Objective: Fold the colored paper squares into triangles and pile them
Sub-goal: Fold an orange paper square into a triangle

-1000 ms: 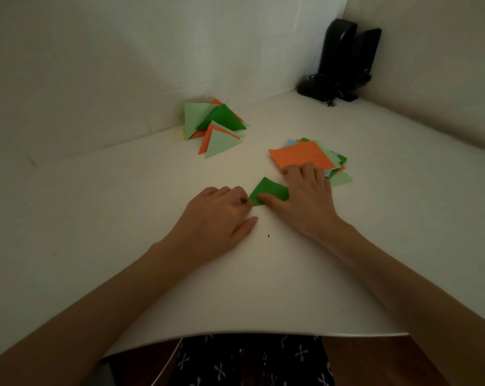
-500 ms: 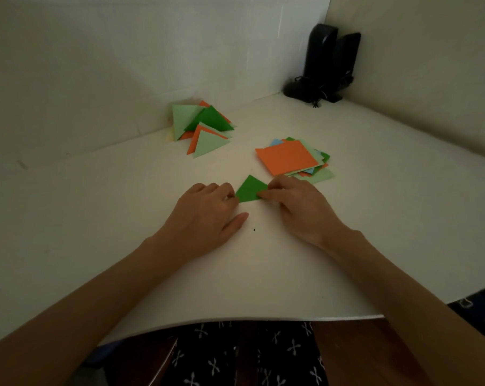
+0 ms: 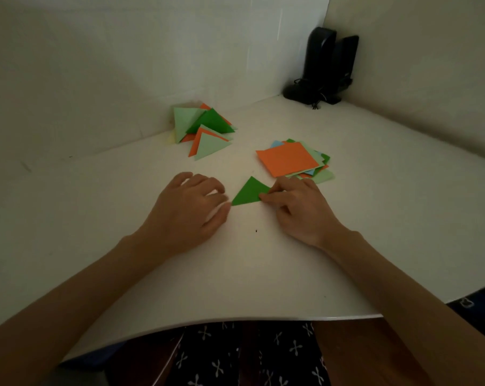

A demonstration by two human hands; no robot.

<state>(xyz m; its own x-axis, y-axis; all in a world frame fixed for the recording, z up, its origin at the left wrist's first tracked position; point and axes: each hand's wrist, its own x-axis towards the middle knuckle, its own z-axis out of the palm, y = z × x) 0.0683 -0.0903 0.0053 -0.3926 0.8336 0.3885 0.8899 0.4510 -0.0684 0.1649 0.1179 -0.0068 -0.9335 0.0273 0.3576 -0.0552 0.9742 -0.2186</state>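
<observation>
1. Near the middle of the white desk (image 3: 374, 224), between the two hands, a dark green folded paper triangle (image 3: 249, 193) lies flat.
2. Its long edge is the near one and runs left to right, rising a little toward the right. The opposite tip points away from the person, toward the far wall.
3. Its left corner ends just beside the thumb of the left hand (image 3: 191, 210); whether they touch cannot be told.
4. That left hand rests palm down on the desk with its fingers loosely bent and has hold of nothing.
5. On the right hand (image 3: 299, 211), thumb and forefinger are closed in a pinch on the triangle's right corner, and the other fingers are curled behind them.
6. Just beyond the right hand sits a stack of flat paper squares (image 3: 287, 158). An orange sheet is on top, with light green, blue and dark green edges fanning out beneath it.
7. Farther back and to the left, close to the pale wall (image 3: 124, 65), is a pile of folded paper triangles (image 3: 205, 129). They are light green, dark green and orange, overlap loosely and point different ways.
8. Bare desk separates the pile from the stack.
9. Two black speakers (image 3: 329, 65) stand upright in the far right corner, with cables at their base.
10. Dark patterned cloth (image 3: 249, 355) shows below the desk's near edge.
</observation>
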